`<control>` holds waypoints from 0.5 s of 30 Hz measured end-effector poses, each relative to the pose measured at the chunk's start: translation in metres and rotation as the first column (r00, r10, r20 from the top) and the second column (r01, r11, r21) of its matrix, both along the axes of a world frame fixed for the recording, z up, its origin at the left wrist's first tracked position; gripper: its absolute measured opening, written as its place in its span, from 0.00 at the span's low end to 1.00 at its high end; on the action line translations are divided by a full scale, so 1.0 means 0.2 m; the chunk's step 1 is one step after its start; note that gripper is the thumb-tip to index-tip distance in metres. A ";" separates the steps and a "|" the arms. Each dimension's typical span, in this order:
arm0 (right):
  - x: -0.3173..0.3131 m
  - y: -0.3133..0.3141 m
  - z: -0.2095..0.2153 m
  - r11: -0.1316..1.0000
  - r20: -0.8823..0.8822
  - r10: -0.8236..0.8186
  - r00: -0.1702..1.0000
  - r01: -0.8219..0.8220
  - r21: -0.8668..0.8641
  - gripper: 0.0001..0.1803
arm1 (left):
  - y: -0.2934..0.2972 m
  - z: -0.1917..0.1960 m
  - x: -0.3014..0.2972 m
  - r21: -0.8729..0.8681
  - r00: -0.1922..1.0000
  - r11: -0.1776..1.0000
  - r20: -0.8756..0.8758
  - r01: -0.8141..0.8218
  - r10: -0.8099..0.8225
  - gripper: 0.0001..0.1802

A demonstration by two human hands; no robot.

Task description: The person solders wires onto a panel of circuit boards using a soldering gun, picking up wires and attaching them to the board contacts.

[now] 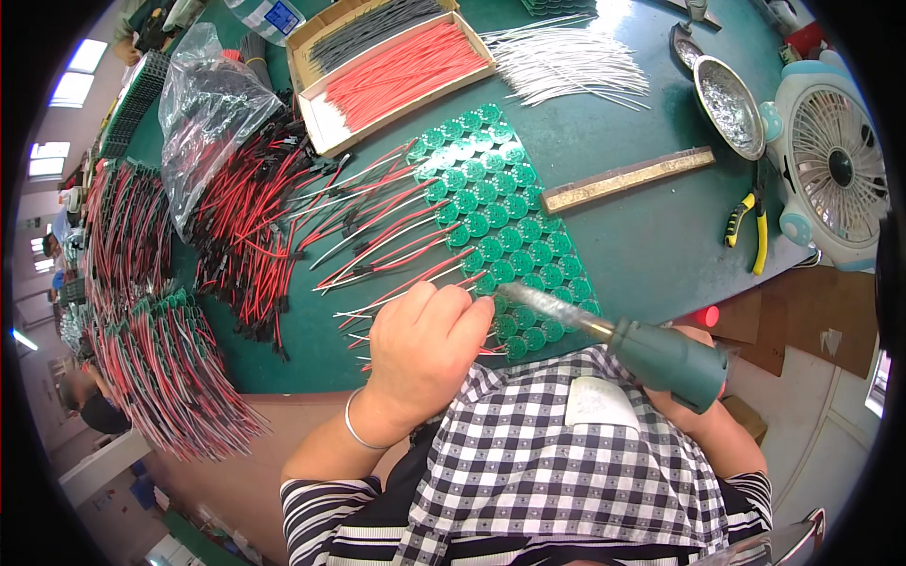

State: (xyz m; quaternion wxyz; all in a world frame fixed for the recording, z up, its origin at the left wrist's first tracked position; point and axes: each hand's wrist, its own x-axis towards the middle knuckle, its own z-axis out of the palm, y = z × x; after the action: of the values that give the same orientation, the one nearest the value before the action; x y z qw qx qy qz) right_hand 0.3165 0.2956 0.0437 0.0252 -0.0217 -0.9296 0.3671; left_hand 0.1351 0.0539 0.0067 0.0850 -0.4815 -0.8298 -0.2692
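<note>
A panel of round green circuit boards (510,236) lies on the table in front of me. Pairs of red and white wires (396,243) stick out from its left edge. At the near left edge my left hand (429,335) is closed on wires, whose pinched ends are hidden by the fingers. My right hand (681,401) grips a soldering iron (668,363) with a thick green handle, which covers most of the fingers. The iron's metal tip touches or hovers just over the panel beside my left fingertips; I cannot tell which.
Piled red and black leads (250,226) and a clear plastic bag (212,113) are at left, beside wired boards (179,377). Behind are a cardboard box of red wires (406,75) and loose white wires (571,61). A wooden bar (628,179), metal dish (729,108), pliers (750,222) and fan (835,170) stand right.
</note>
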 end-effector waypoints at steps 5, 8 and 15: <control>0.02 0.04 0.02 0.994 0.026 0.019 0.999 -0.022 0.111 0.13 | 0.00 -0.01 0.00 0.001 1.000 1.000 -0.007 -0.002 0.002 0.14; 0.03 0.02 0.03 0.993 0.097 -0.075 0.993 0.083 -0.089 0.11 | 0.00 -0.01 0.00 -0.008 1.000 1.000 -0.012 -0.009 0.009 0.14; -0.03 0.00 0.03 0.988 0.035 -0.008 0.999 0.014 -0.151 0.09 | 0.02 0.00 0.01 0.028 1.000 0.999 0.011 -0.028 0.028 0.11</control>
State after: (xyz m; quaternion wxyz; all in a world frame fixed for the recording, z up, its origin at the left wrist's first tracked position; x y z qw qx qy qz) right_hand 0.3104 0.2947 0.0505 0.0096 -0.0350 -0.8991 0.4361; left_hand 0.1363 0.0581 0.0062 0.0913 -0.4671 -0.8330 -0.2820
